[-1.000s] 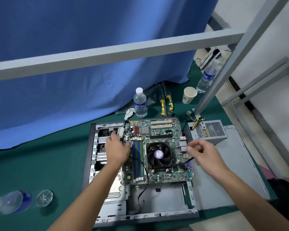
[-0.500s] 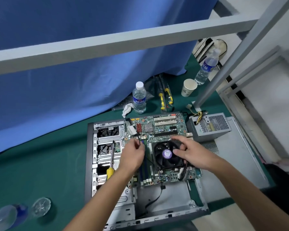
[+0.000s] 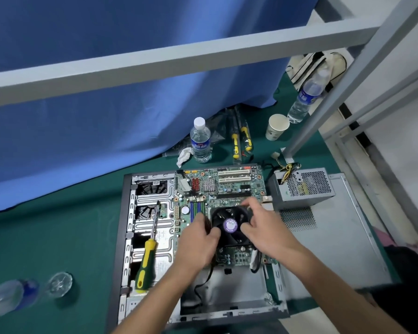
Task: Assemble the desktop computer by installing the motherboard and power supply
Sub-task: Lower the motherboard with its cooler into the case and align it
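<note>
Motherboard (image 3: 223, 189) lies flat inside the open computer case (image 3: 128, 213), filling the case's far right part. The case lies on its side on the green table (image 3: 46, 225).

Both hands grip the black CPU fan (image 3: 229, 224) at the board's centre. Left hand (image 3: 198, 244) curls round the fan's left edge, thumb on its rim. Right hand (image 3: 263, 227) curls round the right edge, fingers over the far corner. The fan's near side and the board beneath are largely hidden by the hands.

A screwdriver (image 3: 146, 251) with a yellow-and-green handle lies on the case's metal drive bay, left of the board, tip pointing away.

Power supply (image 3: 302, 186) sits outside the case, just right of the board's far corner, on a grey side panel (image 3: 336, 237); its wires run off behind it.

Beyond the board: a water bottle (image 3: 200, 141), crumpled tissue (image 3: 185, 155), two yellow-handled tools (image 3: 240, 141) partly under the blue curtain (image 3: 106, 104), a paper cup (image 3: 276, 126), a second bottle (image 3: 305, 97).

Far left of the case, blurred clear objects, cut by the frame edge, cannot be identified.
</note>
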Motion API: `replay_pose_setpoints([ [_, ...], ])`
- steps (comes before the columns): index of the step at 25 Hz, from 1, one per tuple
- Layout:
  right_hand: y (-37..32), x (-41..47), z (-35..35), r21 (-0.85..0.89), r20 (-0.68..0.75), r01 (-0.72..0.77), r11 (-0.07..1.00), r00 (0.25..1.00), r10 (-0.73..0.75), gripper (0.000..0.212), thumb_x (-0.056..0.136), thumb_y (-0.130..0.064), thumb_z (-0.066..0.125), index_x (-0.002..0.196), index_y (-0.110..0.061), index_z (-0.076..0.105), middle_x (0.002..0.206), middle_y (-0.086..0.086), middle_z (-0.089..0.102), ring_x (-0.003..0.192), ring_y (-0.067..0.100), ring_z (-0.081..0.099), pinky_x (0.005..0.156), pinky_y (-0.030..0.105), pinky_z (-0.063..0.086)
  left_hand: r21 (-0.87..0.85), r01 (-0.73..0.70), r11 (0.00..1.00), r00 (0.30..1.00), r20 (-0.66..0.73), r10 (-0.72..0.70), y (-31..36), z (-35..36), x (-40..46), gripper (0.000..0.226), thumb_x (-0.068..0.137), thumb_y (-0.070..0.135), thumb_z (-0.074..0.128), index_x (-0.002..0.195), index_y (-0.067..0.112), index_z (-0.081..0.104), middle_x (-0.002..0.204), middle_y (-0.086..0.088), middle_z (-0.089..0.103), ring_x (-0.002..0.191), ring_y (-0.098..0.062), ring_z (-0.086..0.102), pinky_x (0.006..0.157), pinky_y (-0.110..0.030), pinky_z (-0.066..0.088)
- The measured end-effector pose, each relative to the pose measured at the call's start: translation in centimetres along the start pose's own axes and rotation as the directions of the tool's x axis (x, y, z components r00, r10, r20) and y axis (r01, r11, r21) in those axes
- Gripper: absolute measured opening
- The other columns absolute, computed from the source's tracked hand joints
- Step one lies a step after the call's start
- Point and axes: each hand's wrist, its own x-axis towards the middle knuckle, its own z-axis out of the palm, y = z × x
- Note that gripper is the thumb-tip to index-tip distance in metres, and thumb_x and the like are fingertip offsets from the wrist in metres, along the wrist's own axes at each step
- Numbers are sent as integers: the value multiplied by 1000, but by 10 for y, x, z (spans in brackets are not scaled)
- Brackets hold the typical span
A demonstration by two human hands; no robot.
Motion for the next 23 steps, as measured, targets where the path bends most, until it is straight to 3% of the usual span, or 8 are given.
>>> replay_pose_setpoints([
  [2,-5,-4,-5,-28,0,15,1000,1000,-15,33,89,-19,55,116,-29,41,57,-7,50,48,9,50,45,26,36,91,-64,994,995,-68,70,6,-1,-3,20,91,23,53,81,23,37,71,6,53,59,-6,48,45,-17,25],
  [6,-19,-19,-27,-94,-15,64,994,998,-66,33,90,-22,58,118,-29,43,58,-9,50,44,5,48,42,21,31,-29,-83,996,995,-57,81,10,-12,-14,23,85,22,64,75,23,43,67,6,57,57,-8,53,47,-14,36],
  [9,-23,-39,-53,-283,-86,41,958,994,-68,27,87,-28,58,108,-31,41,59,-9,52,49,5,52,41,24,34,-348,-52,936,994,76,84,16,-11,-29,18,86,20,70,95,25,55,82,0,67,77,-19,66,72,-33,56],
  [12,-28,-52,-65,-411,-65,22,911,996,-53,23,86,-34,55,105,-28,42,70,-7,59,63,15,59,55,32,48,-556,-20,831,983,141,118,17,-1,-35,56,86,8,71,129,30,41,89,-5,62,69,-10,61,65,-22,55],
  [15,-28,-59,-61,-420,-64,-6,908,998,-23,24,87,-35,55,107,-25,48,76,-7,62,72,20,63,60,31,48,-431,-90,898,965,184,185,12,6,-37,97,87,8,70,146,49,4,106,-4,60,65,-7,56,54,-14,46],
  [18,-27,-58,-47,-413,-47,-2,911,999,-19,24,88,-33,54,110,-23,48,76,-6,62,71,19,62,55,30,42,-279,-221,934,894,324,309,3,4,-42,89,82,14,69,147,48,19,130,3,47,92,-4,58,71,-10,47],
  [20,-28,-54,-34,-383,-42,-2,924,999,-16,24,89,-32,55,110,-23,48,76,-6,60,68,17,59,51,29,38,-195,-257,946,859,403,316,-5,-5,-36,95,75,19,73,150,38,17,130,6,38,106,-9,53,88,-19,51],
  [23,-34,-45,-13,-365,-48,7,931,999,-26,22,90,-32,56,108,-23,48,72,-8,55,63,16,56,46,25,35,39,-362,932,833,461,304,-15,-12,-22,113,66,32,82,152,34,8,131,5,32,127,-17,38,110,-33,39],
])
